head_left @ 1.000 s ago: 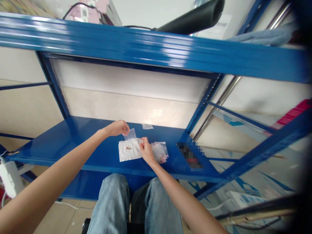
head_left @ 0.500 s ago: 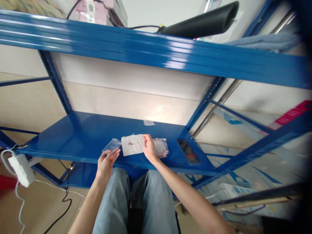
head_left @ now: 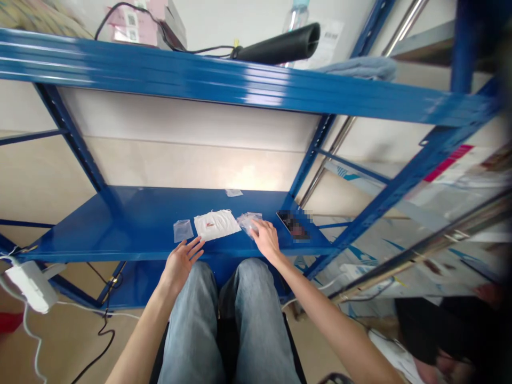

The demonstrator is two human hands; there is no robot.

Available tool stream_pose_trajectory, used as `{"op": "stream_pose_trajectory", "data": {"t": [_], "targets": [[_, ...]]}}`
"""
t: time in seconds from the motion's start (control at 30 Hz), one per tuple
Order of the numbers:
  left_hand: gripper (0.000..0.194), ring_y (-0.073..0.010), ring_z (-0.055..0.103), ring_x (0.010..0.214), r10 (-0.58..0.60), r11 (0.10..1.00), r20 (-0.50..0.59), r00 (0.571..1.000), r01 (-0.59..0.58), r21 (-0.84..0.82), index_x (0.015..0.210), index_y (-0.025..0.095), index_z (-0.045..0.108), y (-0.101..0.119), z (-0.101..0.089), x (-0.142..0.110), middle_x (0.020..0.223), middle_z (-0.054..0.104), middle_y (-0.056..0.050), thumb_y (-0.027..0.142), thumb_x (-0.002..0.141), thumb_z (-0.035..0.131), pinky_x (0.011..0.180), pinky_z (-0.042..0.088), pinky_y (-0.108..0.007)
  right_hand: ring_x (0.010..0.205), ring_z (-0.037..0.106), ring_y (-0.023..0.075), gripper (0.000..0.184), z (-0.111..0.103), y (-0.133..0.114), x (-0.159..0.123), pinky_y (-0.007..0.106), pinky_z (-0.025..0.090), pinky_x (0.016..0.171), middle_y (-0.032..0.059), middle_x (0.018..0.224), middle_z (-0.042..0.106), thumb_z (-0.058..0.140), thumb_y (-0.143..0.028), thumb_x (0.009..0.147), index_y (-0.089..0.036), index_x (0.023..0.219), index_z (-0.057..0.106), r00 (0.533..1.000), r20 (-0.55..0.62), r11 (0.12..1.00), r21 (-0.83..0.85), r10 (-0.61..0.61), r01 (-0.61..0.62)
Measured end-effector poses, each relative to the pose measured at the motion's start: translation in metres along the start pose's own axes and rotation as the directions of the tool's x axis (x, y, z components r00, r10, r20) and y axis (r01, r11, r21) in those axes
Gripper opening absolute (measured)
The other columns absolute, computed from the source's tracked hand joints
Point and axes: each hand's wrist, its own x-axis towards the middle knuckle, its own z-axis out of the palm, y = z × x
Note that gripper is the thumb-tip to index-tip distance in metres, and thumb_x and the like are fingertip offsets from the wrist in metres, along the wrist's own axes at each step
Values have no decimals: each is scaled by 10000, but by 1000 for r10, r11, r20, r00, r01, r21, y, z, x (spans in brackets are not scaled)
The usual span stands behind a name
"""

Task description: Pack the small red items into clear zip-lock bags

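Left hand (head_left: 181, 262): empty, grip wide, fingers near the white pouch (head_left: 218, 225). Right hand (head_left: 265, 238): fingers on the bag pile (head_left: 245, 219); can't tell if grip is closed. Pouch lies flat on shelf (head_left: 140, 224), between clear bag (head_left: 183, 231) and pile. Phone (head_left: 286, 219) right of pile, partly blurred.

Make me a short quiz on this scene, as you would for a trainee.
1. True or false: the left hand is open, its fingers spread.

2. Which lies between the flat, square, clear plastic bag and the heap of clear plastic bags?
A) a pink cardboard box
B) a white, rectangular, cloth-like piece
C) a white plastic power strip

3. Fill the gap: the black, hollow tube rests on the ____ shelf of the blue metal rack.

Key: 1 true; 2 B; 3 upper.
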Motion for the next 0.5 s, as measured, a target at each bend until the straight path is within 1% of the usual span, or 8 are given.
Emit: {"op": "stream_pose_trajectory", "data": {"t": [0.1, 0.17, 0.23, 0.3, 0.37, 0.43, 0.47, 0.5], "targets": [[303, -334, 559, 1346, 97, 995, -39, 995, -96, 27, 1177, 168, 572, -1, 7, -11, 1545, 474, -204, 64, 892, 566, 1075, 490, -523, 1251, 555, 287, 354, 0, 3, 2, 415, 429, 1054, 98, 1315, 682, 564, -200, 940, -201, 1266, 701, 1000, -13, 999, 41, 24, -23], [324, -330, 524, 1380, 181, 982, -28, 983, -180, 49, 1193, 194, 598, -1, 11, -21, 1576, 444, -164, 79, 890, 584, 1085, 476, -528, 1305, 544, 273, 381, -3, 3, 6, 420, 410, 1096, 88, 1310, 693, 529, -113, 924, -190, 1251, 710, 999, -43, 996, 82, 26, -22], [375, -328, 480, 1416, 292, 953, 30, 956, -294, 78, 1248, 250, 611, -3, 14, -31, 1610, 404, -114, 124, 894, 613, 1088, 466, -535, 1345, 529, 261, 439, -8, 3, 10, 434, 398, 1122, 86, 1311, 696, 474, -48, 913, -182, 1259, 707, 996, -93, 991, 136, 11, 1], [485, -328, 450, 1436, 378, 912, 134, 916, -393, 118, 1355, 324, 570, -9, 17, -42, 1635, 366, -82, 192, 896, 653, 1069, 474, -526, 1352, 530, 254, 468, -16, 0, 11, 454, 397, 1133, 86, 1303, 701, 436, -30, 912, -187, 1261, 707, 986, -167, 977, 208, -15, 50], [628, -326, 457, 1430, 384, 882, 241, 891, -432, 189, 1466, 383, 474, -19, 18, -52, 1643, 350, -78, 256, 890, 691, 1038, 491, -493, 1330, 550, 252, 453, -23, -8, 4, 471, 403, 1134, 87, 1288, 707, 427, -60, 931, -202, 1254, 712, 968, -250, 948, 298, -37, 113], [694, -322, 504, 1390, 315, 859, 307, 898, -407, 309, 1518, 390, 416, -32, 18, -60, 1621, 388, -95, 320, 891, 706, 1001, 509, -457, 1286, 585, 247, 413, -29, -23, -14, 461, 429, 1117, 88, 1274, 712, 442, -115, 953, -221, 1241, 719, 953, -299, 897, 406, -50, 175], [676, -324, 541, 1351, 264, 843, 325, 908, -381, 380, 1516, 364, 434, -39, 17, -64, 1590, 436, -113, 358, 895, 703, 975, 520, -444, 1263, 602, 242, 391, -31, -32, -28, 445, 447, 1103, 87, 1270, 712, 456, -144, 961, -229, 1233, 722, 951, -302, 863, 462, -63, 204], [629, -327, 582, 1300, 215, 818, 337, 917, -357, 450, 1491, 319, 486, -46, 15, -66, 1539, 498, -134, 402, 903, 690, 943, 532, -430, 1240, 618, 237, 369, -32, -41, -44, 428, 466, 1083, 86, 1262, 715, 473, -167, 962, -237, 1220, 727, 954, -289, 826, 516, -80, 225]]}}
